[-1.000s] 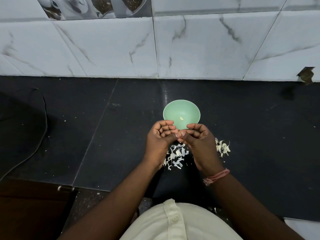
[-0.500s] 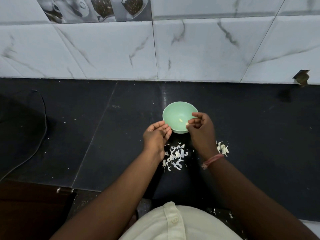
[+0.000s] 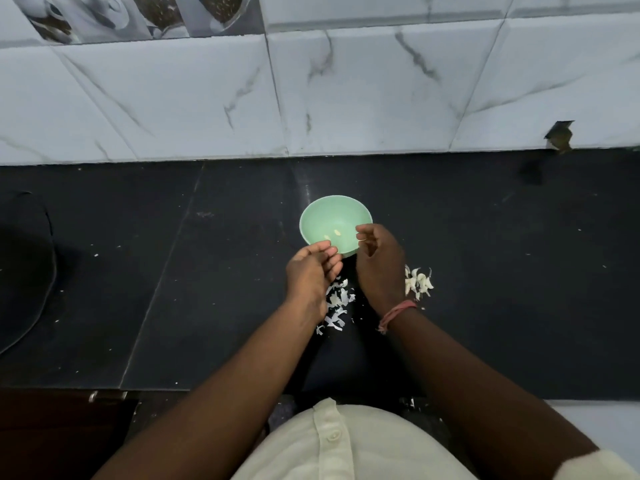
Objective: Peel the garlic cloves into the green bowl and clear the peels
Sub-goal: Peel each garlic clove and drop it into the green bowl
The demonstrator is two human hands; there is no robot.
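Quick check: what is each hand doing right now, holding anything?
Left hand: fingers curled, contents cannot be told.
Right hand: loosely curled at the green bowl rim, holding nothing visible.

Green bowl upright on counter, two peeled cloves inside; peels scattered nearby.

both hands raised (fingers loosely curled)
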